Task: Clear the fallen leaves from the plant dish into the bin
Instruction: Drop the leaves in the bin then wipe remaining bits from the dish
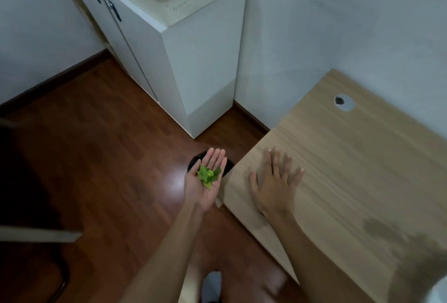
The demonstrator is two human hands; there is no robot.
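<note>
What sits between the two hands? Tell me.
In the head view, only the desk's corner edge separates the left hand, cupping leaves, from the right hand.

Green leaves (207, 175) heaped in upturned palm, above dark round bin (193, 163)

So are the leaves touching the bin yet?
Apart. The head view shows the leaves lying in the open left hand, held above the dark bin on the floor.

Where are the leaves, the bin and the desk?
leaves (207, 175): head view, middle of the green pile.
bin (194, 160): head view, dark rim left of the fingers.
desk (350, 157): head view, bare wooden top.
</note>
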